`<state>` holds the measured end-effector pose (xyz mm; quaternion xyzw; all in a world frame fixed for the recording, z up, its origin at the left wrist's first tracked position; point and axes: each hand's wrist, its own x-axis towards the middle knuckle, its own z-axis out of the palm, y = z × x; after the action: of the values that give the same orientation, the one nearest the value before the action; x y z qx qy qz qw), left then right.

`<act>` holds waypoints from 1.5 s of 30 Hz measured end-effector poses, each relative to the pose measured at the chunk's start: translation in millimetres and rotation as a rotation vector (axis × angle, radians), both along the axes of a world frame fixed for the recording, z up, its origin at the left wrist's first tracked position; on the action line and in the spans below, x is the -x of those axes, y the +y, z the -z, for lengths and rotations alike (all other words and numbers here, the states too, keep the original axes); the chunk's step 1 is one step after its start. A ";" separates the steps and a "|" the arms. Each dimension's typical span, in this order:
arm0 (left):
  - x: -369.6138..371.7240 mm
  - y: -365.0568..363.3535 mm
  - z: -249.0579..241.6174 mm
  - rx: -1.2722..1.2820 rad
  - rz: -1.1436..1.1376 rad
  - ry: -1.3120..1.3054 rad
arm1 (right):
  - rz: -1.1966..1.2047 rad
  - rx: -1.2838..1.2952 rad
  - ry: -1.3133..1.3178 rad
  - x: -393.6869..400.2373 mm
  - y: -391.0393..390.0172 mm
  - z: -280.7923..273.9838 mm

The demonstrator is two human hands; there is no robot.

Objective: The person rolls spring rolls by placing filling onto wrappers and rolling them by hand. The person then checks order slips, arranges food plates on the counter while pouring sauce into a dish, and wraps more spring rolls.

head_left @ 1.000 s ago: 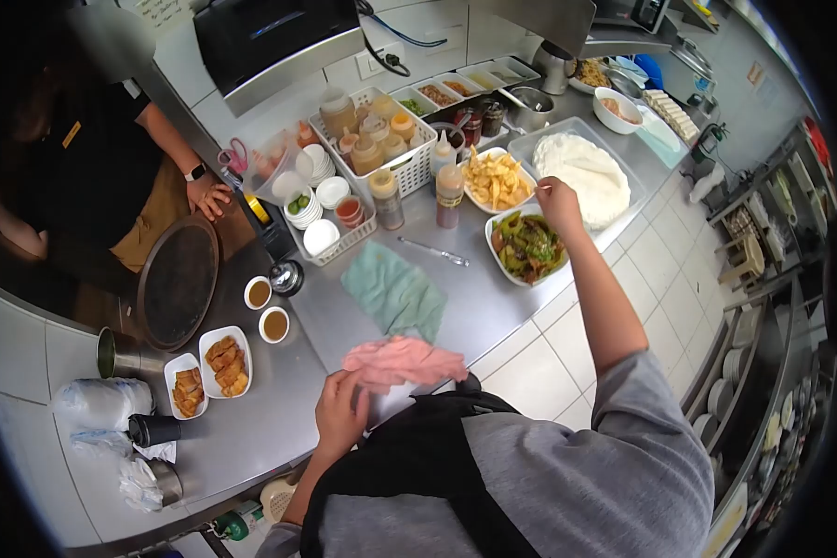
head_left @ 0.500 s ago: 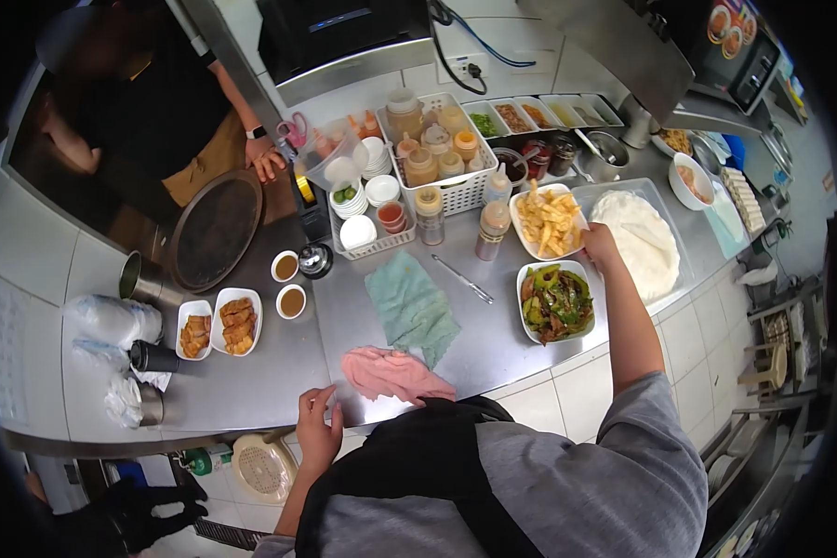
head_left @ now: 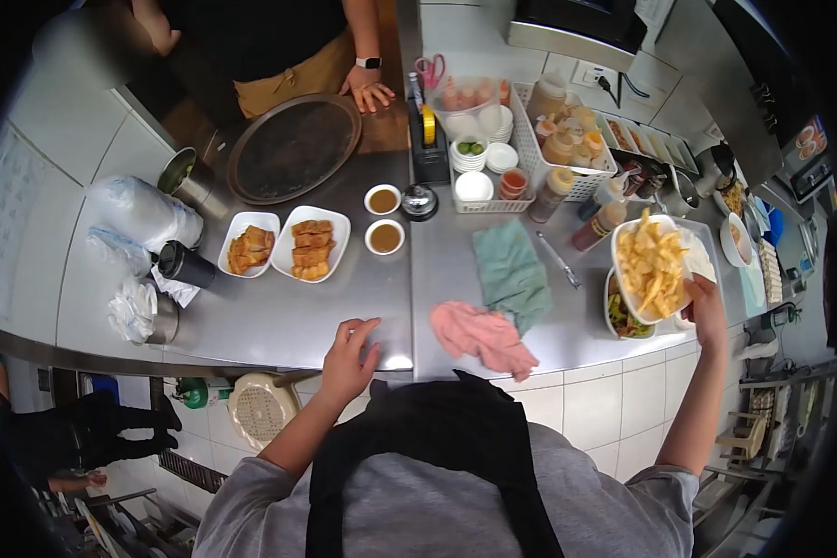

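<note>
My right hand (head_left: 707,305) grips the right edge of a white bowl of fries (head_left: 651,267), which is tilted above the counter. The fries bowl partly hides a bowl of green peppers and meat (head_left: 627,316) beneath it. My left hand (head_left: 349,355) hovers at the counter's front edge with its fingers apart and nothing in them. Ahead of it stand two white dishes of golden fried pieces (head_left: 313,246) (head_left: 251,247) and two small cups of brown sauce (head_left: 383,236) (head_left: 382,199). A pink cloth (head_left: 483,337) and a green cloth (head_left: 512,276) lie between my hands.
Across the counter stands a person, one hand (head_left: 367,90) resting by a round dark tray (head_left: 294,149). Sauce bottles fill a white basket (head_left: 581,189). A silver bell (head_left: 419,202), a pen (head_left: 558,259) and a black cup (head_left: 185,264) stand or lie about.
The view has swung left. My right hand has lifted the fries bowl off the counter, and it now overlaps the pepper bowl. My left hand has moved forward over the counter edge.
</note>
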<state>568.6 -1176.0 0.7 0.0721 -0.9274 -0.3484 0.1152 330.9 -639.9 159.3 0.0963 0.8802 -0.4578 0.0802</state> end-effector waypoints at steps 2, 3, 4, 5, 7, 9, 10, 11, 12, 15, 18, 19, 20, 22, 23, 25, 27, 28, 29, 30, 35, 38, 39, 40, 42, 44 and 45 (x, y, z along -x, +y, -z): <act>-5.9 -22.4 0.4 -0.104 0.018 -0.019 | -0.023 0.098 -0.061 -32.2 -60.6 3.8; -9.3 -34.6 0.7 -0.109 0.023 -0.018 | 0.005 0.168 -0.074 -45.9 -95.7 16.4; -13.7 -47.0 1.3 -0.212 0.055 -0.068 | -0.075 0.154 -0.113 -59.0 -129.4 22.7; -20.0 -59.7 2.6 -0.313 0.086 -0.120 | -0.154 0.142 -0.154 -71.9 -162.4 30.6; -34.8 -86.8 19.1 -0.460 0.116 -0.152 | -0.281 0.239 -0.260 -90.4 -226.8 63.6; -52.3 -107.7 23.9 -0.605 0.142 -0.183 | -0.326 0.274 -0.479 -109.7 -299.3 77.0; -61.1 -116.1 19.6 -0.812 0.088 -0.157 | -0.422 0.308 -0.385 -117.9 -332.6 99.2; -69.2 -124.0 17.4 -1.017 0.032 -0.127 | -0.517 0.341 -0.290 -124.1 -365.0 126.2; -77.5 -133.4 19.6 -1.015 0.034 -0.127 | -0.551 0.354 -0.324 -129.6 -396.8 145.8; -101.3 -165.3 27.5 -1.130 -0.169 -0.152 | -0.721 0.307 -0.280 -141.9 -479.4 181.7; -120.7 -190.2 29.4 -1.223 -0.396 -0.126 | -0.838 0.222 -0.284 -144.9 -543.1 192.0; -125.3 -196.5 32.1 -1.221 -0.385 -0.129 | -0.871 0.191 -0.270 -143.7 -560.2 198.3; -129.1 -202.2 36.0 -1.225 -0.431 -0.084 | -0.863 0.191 -0.265 -141.7 -576.0 201.8; -134.9 -209.7 42.1 -1.260 -0.501 0.008 | -0.981 0.225 -0.234 -138.5 -597.2 197.7; -135.7 -212.4 44.6 -1.261 -0.494 0.011 | -0.977 0.223 -0.228 -137.6 -598.7 190.1; -135.4 -217.6 48.6 -1.322 -0.614 0.063 | -0.914 0.279 -0.127 -135.6 -601.4 172.7; -131.3 -218.6 49.5 -1.346 -0.617 0.110 | -0.960 0.075 0.047 -97.7 -581.7 141.6; -128.3 -217.3 49.9 -1.364 -0.647 0.148 | -0.894 0.215 0.257 -62.2 -558.9 158.6; -125.5 -216.5 50.1 -1.382 -0.679 0.187 | -0.587 0.167 0.204 -36.0 -539.1 143.4; -123.6 -215.8 49.9 -1.382 -0.683 0.199 | -0.313 0.142 0.233 0.8 -515.3 143.1; -119.5 -204.2 53.6 -1.456 -0.814 0.252 | -0.155 -0.774 0.495 123.9 -398.3 149.7; -118.0 -192.1 58.0 -1.506 -0.891 0.340 | -0.314 -0.966 0.239 144.4 -395.0 144.2; -120.0 -188.0 62.8 -1.519 -0.904 0.357 | -0.307 -0.977 0.217 153.5 -394.3 147.6; -119.2 -179.7 63.0 -1.527 -0.931 0.365 | -0.320 -0.963 0.212 166.9 -389.8 159.4; -116.4 -161.9 64.7 -1.569 -0.882 0.368 | -0.346 -1.008 0.249 170.6 -388.8 163.3; -106.0 -143.3 55.2 -1.630 -0.886 0.379 | -0.397 -1.037 0.228 165.7 -388.3 155.3; -101.0 -135.7 51.7 -1.652 -0.878 0.383 | -0.451 -1.017 0.170 170.4 -385.5 151.9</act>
<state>669.6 -1311.7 -50.9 0.4141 -0.2439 -0.8246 0.2984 160.5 -1025.4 7.3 -0.1047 0.9922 0.0468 0.0485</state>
